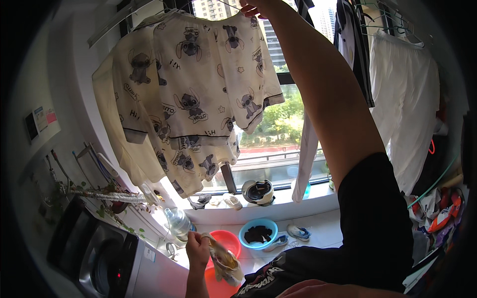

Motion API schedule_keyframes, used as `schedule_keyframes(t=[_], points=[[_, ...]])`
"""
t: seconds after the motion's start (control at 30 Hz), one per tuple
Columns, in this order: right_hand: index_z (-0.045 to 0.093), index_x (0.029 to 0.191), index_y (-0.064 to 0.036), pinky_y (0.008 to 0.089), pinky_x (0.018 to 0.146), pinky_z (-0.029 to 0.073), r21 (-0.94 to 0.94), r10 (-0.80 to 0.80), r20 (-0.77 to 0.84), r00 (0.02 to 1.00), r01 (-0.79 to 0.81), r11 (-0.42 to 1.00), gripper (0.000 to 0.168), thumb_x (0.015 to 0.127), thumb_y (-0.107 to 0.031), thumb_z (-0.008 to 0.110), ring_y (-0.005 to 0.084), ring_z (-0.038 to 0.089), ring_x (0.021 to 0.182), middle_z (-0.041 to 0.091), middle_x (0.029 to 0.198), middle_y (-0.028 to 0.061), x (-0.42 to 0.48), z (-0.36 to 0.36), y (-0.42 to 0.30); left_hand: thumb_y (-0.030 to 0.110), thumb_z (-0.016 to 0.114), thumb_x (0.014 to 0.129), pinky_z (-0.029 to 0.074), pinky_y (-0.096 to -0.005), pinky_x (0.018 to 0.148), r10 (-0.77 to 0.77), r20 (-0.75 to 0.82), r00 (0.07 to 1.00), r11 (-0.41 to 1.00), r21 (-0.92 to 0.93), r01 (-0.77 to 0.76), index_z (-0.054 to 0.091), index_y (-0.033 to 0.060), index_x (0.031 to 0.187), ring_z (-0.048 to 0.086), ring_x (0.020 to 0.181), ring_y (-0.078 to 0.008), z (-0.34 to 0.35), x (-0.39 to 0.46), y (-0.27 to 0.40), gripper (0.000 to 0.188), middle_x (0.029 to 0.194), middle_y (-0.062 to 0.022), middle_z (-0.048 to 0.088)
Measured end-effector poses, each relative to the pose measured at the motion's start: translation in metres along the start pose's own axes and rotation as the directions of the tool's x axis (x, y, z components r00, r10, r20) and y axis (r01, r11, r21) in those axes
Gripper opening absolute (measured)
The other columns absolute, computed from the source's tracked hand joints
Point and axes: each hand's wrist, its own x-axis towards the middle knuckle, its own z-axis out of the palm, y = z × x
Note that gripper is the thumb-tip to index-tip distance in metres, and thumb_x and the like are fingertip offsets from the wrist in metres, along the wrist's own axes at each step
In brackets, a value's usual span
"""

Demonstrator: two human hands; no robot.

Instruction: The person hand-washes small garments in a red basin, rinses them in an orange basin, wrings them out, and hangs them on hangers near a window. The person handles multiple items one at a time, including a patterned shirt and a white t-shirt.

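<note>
My right hand [254,9] is raised at the top of the view, its fingers at the neckline of a cream pajama top [205,82] printed with cartoon figures, which hangs before the window; whether they grip its hanger or the cloth I cannot tell. Low in the middle, my left hand [197,247] is closed on a bunched cream cloth item [225,260] with yellowish patches. This cloth hangs over a red basin [224,240] and an orange-red container [218,285]. Other light garments hang behind the pajama top, partly hidden by it.
A washing machine [156,270] stands at lower left. A blue basin [277,231] with dark cloth, sneakers [298,232] and a large water bottle [179,223] are on the floor. A helmet [258,192] rests on the sill. White trousers [402,104] hang at right, above piled bags [438,214].
</note>
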Motion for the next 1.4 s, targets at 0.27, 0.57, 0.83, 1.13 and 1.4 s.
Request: schedule_keyframes(t=[0.27, 0.57, 0.83, 1.13, 1.4], points=[[0.065, 0.096, -0.005, 0.0406, 0.060, 0.050, -0.898, -0.493, 0.213, 0.844, -0.029, -0.438, 0.023, 0.080, -0.022, 0.065, 0.0237, 0.065, 0.076, 0.066, 0.079, 0.0067, 0.035, 0.003, 0.019, 0.010, 0.062, 0.080, 0.042, -0.0280, 0.056, -0.068, 0.033, 0.997, 0.997, -0.024, 0.069, 0.047, 0.0031, 0.080, 0.047, 0.060, -0.0120, -0.005, -0.013, -0.014, 0.016, 0.067, -0.0032, 0.050], [0.067, 0.091, -0.001, 0.0421, 0.072, 0.054, -0.812, -0.493, -0.426, 0.759, -0.081, 0.578, 0.045, 0.092, -0.039, 0.044, 0.0340, 0.065, 0.082, 0.064, 0.090, 0.0190, 0.035, 0.009, 0.039, 0.014, 0.062, 0.079, 0.045, -0.0375, 0.059, -0.062, 0.003, 0.998, 0.996, 0.068, 0.062, 0.045, 0.0011, 0.079, 0.053, 0.058, -0.0259, -0.001, -0.003, -0.007, 0.022, 0.064, -0.0112, 0.053], [0.066, 0.070, 0.002, 0.0414, 0.066, 0.051, -0.405, -0.460, -0.475, 0.750, 0.277, 0.871, 0.038, 0.085, -0.032, 0.057, 0.0342, 0.063, 0.065, 0.063, 0.066, 0.0188, -0.028, 0.018, 0.029, 0.011, 0.065, 0.075, 0.046, -0.0357, 0.059, -0.041, -0.020, 0.999, 0.994, 0.096, 0.043, 0.046, 0.0014, 0.080, 0.053, 0.057, -0.0226, 0.002, 0.006, 0.013, 0.021, 0.063, -0.0091, 0.052], [0.050, 0.108, -0.003, 0.0227, 0.043, 0.038, 0.414, -0.270, -0.213, 0.939, 0.337, 0.846, 0.044, 0.075, -0.015, 0.077, 0.0087, 0.051, 0.049, 0.060, 0.067, 0.0033, -0.259, 0.116, 0.131, 0.010, 0.069, 0.070, 0.048, -0.0348, 0.065, -0.023, -0.125, 0.992, 0.965, 0.258, 0.055, 0.050, 0.0031, 0.085, 0.058, 0.065, -0.0255, -0.033, 0.026, 0.020, 0.025, 0.071, -0.0106, 0.056], [0.055, 0.110, 0.008, 0.0216, 0.039, 0.013, 0.733, 0.120, 0.264, 0.957, -0.280, 0.620, 0.037, 0.096, -0.026, 0.050, 0.0034, 0.016, 0.042, 0.023, 0.055, -0.0053, -0.365, 0.095, 0.183, 0.022, 0.067, 0.068, 0.049, -0.0346, 0.067, 0.036, -0.191, 0.981, 0.951, 0.307, 0.025, 0.055, 0.0023, 0.086, 0.061, 0.070, -0.0243, -0.067, 0.076, 0.047, 0.029, 0.074, -0.0101, 0.060]])
